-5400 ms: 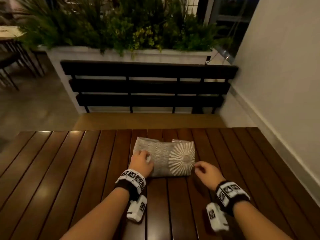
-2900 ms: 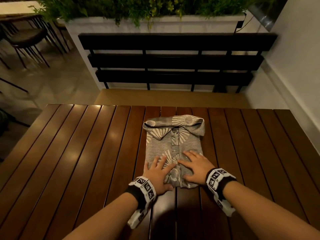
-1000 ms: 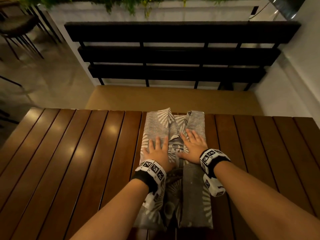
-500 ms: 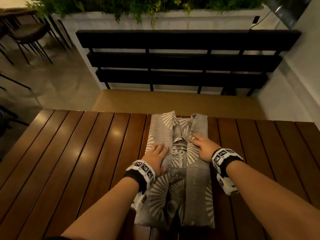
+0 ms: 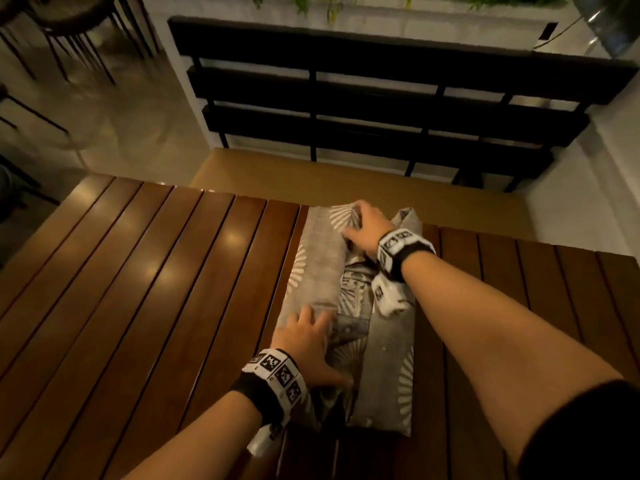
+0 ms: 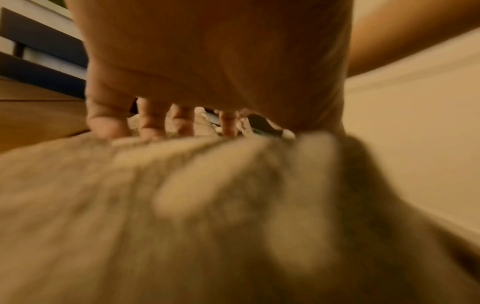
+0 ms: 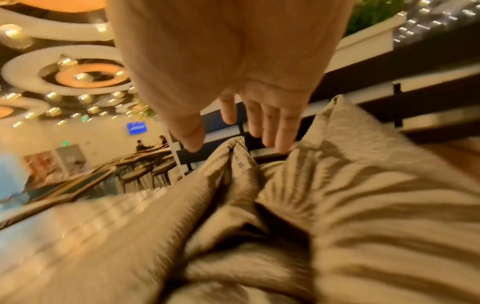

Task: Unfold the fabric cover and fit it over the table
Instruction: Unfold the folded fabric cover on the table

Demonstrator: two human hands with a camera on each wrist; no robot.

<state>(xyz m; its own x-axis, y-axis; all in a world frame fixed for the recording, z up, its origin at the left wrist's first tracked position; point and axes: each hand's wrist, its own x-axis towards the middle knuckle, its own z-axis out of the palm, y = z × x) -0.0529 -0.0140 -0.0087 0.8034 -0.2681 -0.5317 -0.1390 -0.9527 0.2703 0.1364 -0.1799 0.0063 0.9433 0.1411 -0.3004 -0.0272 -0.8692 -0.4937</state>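
Observation:
The grey fabric cover (image 5: 318,265) with white sunburst prints lies as a long folded strip across the dark slatted wooden table (image 5: 156,289), from its far edge to its near edge. My left hand (image 5: 304,327) rests flat on the strip's left flap near me. In the left wrist view its fingers (image 6: 153,125) press down on the cloth (image 6: 182,205). My right hand (image 5: 360,220) reaches to the far end of the left flap. In the right wrist view that hand (image 7: 241,135) has straight, spread fingers just over a raised fold of the cover (image 7: 363,185).
Beyond the table's far edge is a tan bench seat (image 5: 346,178) with a black slatted backrest (image 5: 381,109) and a white planter (image 5: 415,15) behind it. Dark chairs (image 5: 69,29) stand at the far left. A white wall (image 5: 588,202) runs along the right.
The cover went from a small packet to a long strip. In the last half second my right hand moved to its far end and my left hand drew back toward me.

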